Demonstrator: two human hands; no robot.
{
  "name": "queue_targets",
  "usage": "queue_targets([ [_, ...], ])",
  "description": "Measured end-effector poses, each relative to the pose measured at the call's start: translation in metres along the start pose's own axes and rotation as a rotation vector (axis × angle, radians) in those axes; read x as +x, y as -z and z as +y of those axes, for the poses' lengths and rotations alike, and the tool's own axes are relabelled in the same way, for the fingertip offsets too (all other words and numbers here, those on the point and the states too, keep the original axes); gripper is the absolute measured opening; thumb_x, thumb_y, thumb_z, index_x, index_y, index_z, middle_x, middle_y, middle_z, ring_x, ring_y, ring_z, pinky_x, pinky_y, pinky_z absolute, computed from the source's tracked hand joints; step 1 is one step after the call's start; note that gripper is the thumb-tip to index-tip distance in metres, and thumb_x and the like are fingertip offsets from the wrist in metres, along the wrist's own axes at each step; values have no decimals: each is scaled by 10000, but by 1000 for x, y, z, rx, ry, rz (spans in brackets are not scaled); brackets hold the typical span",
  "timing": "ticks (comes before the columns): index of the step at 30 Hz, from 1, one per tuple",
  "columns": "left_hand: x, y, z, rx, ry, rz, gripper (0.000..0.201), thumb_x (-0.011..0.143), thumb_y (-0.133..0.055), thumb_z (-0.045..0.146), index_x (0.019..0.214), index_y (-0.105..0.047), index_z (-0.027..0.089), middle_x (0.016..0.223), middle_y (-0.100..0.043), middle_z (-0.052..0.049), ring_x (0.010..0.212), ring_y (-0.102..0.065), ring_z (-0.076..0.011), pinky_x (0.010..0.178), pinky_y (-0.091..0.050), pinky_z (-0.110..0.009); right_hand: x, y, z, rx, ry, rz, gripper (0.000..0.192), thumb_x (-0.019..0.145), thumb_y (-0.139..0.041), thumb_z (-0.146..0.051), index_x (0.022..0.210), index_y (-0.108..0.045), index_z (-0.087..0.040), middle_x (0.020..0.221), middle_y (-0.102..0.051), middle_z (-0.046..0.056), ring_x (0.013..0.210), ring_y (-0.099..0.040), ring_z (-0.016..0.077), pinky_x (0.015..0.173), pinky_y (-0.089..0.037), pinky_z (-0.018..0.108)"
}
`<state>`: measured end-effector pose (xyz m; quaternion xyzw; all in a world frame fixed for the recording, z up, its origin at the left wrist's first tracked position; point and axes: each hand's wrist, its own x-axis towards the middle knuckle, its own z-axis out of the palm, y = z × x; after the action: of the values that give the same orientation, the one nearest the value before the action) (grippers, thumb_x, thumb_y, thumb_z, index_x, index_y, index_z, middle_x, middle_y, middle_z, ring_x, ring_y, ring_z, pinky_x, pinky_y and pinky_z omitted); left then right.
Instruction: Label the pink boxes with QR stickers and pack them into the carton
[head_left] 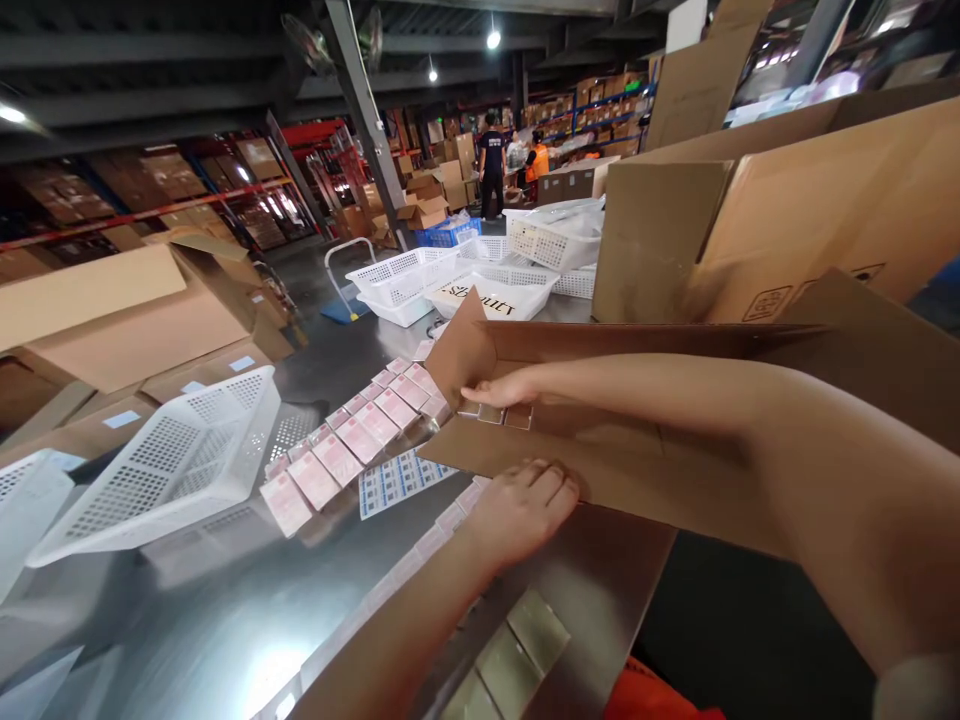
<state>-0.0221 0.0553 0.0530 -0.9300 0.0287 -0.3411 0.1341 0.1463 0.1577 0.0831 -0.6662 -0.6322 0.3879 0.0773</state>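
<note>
Cardboard box [600, 450] | left hand [525, 505] flat on flap edge | right hand [502, 388] inside, grasping small packs [495, 412]

Pink packets on grey steel
Pink-and-white packets [352, 440] line the grey table [225, 610]; brown carton [600, 460], white perforated baskets [172, 460].

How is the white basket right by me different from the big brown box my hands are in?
The white basket is plastic with holes; the brown box is solid cardboard. The basket lies tipped and untouched; the box has the right hand inside and the left hand on its flap. Both rest on the shiny table.
</note>
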Motion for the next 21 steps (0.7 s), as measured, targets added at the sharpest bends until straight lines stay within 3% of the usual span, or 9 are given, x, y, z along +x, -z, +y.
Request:
queue_targets([
  [4,1,5,2,1,93,24,199,999,-478,184,1080,-650,125,1018,-747,-56,971,-687,-178,952,-511,-317,-3,12,3,101,-119,-179,747,959,-313,-739,1507,-395,-238,1511,-449,197,1256,-577,371,840,-600,526],
  [7,-5,11,-4,40,264,34,228,992,-536,281,1115,-638,118,1058,-750,-84,1066,-673,-246,1073,-411,-428,-8,15,9,199,-142,-294,620,1026,-240,-629,1523,-348,-274,1492,-475,175,1146,-651,327,752,-629,497],
  [10,-18,18,-14,19,396,5,169,986,-525,242,1068,-632,141,1031,-751,-75,1016,-677,-256,1021,-391,-449,-7,15,22,293,-104,-368,528,1039,-303,-570,1484,-398,-301,1420,-548,138,1035,-697,283,706,-644,442],
  [13,-30,19,-21,-40,404,-15,142,981,-483,163,1031,-617,163,994,-751,-50,921,-679,-209,892,-420,-391,0,14,37,363,-41,-378,499,1003,-479,-510,1468,-421,-337,1449,-518,107,998,-704,255,691,-652,388],
  [16,-35,17,-20,-47,400,-4,169,977,-462,129,1056,-608,164,1020,-755,-63,948,-676,-201,878,-411,-379,7,10,48,402,-5,-365,602,941,-606,-452,1494,-390,-348,1501,-449,106,978,-706,243,663,-653,357],
  [21,-38,14,-17,-52,400,-6,179,951,-496,106,1076,-611,161,1047,-758,-75,970,-682,-204,895,-408,-384,6,2,53,396,22,-357,540,984,-507,-458,1498,-389,-342,1486,-456,116,930,-706,228,612,-631,318],
])
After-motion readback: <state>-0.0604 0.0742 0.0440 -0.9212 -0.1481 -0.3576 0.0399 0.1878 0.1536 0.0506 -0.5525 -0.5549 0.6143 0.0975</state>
